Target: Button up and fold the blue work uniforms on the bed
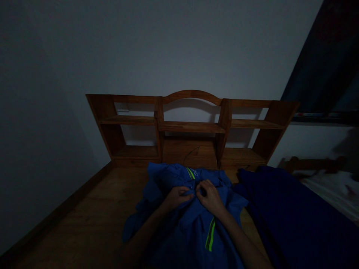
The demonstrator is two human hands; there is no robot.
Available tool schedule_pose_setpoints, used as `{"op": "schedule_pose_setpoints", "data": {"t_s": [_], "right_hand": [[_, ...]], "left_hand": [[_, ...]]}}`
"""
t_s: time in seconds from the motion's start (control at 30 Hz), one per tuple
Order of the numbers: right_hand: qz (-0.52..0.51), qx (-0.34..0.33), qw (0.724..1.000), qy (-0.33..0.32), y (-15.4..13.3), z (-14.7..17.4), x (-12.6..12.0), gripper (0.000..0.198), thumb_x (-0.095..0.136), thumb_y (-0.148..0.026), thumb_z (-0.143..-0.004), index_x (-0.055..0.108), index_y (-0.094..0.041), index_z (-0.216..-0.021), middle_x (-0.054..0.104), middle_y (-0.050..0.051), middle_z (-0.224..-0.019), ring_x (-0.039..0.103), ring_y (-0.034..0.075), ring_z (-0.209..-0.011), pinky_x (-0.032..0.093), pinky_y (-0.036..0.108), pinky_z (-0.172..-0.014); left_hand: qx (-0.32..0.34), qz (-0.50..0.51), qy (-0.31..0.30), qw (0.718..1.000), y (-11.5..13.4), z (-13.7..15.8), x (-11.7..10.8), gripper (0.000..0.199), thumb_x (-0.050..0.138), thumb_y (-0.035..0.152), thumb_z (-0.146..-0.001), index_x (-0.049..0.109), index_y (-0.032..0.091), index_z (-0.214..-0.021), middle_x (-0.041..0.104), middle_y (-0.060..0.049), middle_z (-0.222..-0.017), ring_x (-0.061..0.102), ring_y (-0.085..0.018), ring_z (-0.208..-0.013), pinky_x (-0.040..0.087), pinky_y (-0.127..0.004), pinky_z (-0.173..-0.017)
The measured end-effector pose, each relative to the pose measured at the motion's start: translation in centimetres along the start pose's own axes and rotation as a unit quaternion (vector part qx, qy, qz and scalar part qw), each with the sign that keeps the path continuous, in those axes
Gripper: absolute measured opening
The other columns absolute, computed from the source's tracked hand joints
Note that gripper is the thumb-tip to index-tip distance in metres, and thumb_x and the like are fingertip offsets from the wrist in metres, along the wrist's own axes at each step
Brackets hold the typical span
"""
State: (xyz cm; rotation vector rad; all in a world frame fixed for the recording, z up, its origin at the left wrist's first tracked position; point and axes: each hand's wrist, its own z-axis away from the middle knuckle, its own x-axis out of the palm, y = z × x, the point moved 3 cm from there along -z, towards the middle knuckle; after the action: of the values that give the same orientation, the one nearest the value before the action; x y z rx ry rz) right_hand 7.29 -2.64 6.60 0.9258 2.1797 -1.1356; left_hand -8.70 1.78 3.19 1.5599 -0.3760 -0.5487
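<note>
The head view shows a dim room. A blue jacket (182, 220) with bright green stripes lies crumpled on a wooden bed board (92, 216), low in the middle of the frame. The left hand (177, 197) and the right hand (209, 197) meet on top of it, almost touching. Each one pinches a bit of the cloth near the collar. A dark blue cloth (291, 216) lies at lower right. A wooden shelf (190, 127) stands behind, in the middle.

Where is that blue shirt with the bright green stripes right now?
The blue shirt lies bottom centre of the head view on the wooden surface, under the left hand and right hand, beside a dark blue cloth.
</note>
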Motion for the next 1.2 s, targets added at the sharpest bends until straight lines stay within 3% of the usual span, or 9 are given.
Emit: {"op": "schedule_pose_setpoints", "data": {"t_s": [0.33,0.6,0.83,1.03,1.2], "right_hand": [[-0.02,-0.033,0.999,-0.012,-0.5,0.1,-0.7,0.013,0.052,-0.013,-0.077,0.056,-0.02,-0.087,0.056,0.002,-0.088,0.049,0.019,-0.092,0.037,0.033,-0.088],[-0.034,-0.072,0.997,0.019,0.0,0.2,-0.2,0.008,0.051,-0.016,-0.08,0.053,-0.02,-0.086,0.056,0.003,-0.086,0.051,0.019,-0.09,0.033,0.04,-0.097],[-0.042,-0.057,0.997,0.025,-0.1,0.2,-0.3,0.008,0.049,-0.015,-0.082,0.054,-0.02,-0.086,0.057,0.003,-0.085,0.051,0.019,-0.087,0.039,0.036,-0.086],[-0.047,-0.061,0.997,0.03,-0.3,0.2,-0.6,0.008,0.05,-0.017,-0.084,0.055,-0.02,-0.088,0.057,0.004,-0.088,0.051,0.019,-0.089,0.037,0.039,-0.09],[-0.047,-0.069,0.996,0.032,-0.5,0.2,-0.7,0.009,0.051,-0.015,-0.082,0.056,-0.021,-0.087,0.056,0.003,-0.086,0.052,0.018,-0.088,0.037,0.038,-0.091]], "left_hand": [[0.063,-0.055,0.023,0.996,1.8,0.6,0.5,0.027,0.062,0.036,-0.074,0.064,0.012,-0.088,0.066,-0.003,-0.083,0.06,-0.017,-0.08,0.046,-0.025,-0.072],[0.139,-0.131,0.097,0.977,0.7,0.0,0.5,0.017,0.062,0.028,-0.073,0.062,0.015,-0.084,0.065,-0.002,-0.083,0.059,-0.017,-0.081,0.045,-0.024,-0.076],[0.103,-0.073,0.062,0.99,1.3,0.3,0.2,0.027,0.061,0.038,-0.077,0.066,0.014,-0.088,0.067,-0.005,-0.086,0.06,-0.019,-0.083,0.045,-0.026,-0.076],[0.059,0.006,0.016,0.998,1.5,0.3,0.1,0.03,0.063,0.04,-0.076,0.066,0.012,-0.087,0.067,-0.005,-0.082,0.06,-0.017,-0.075,0.046,-0.025,-0.069],[0.07,-0.047,0.05,0.995,1.1,0.0,0.1,0.025,0.064,0.035,-0.074,0.066,0.012,-0.085,0.067,-0.005,-0.081,0.061,-0.017,-0.077,0.046,-0.025,-0.07]]}}
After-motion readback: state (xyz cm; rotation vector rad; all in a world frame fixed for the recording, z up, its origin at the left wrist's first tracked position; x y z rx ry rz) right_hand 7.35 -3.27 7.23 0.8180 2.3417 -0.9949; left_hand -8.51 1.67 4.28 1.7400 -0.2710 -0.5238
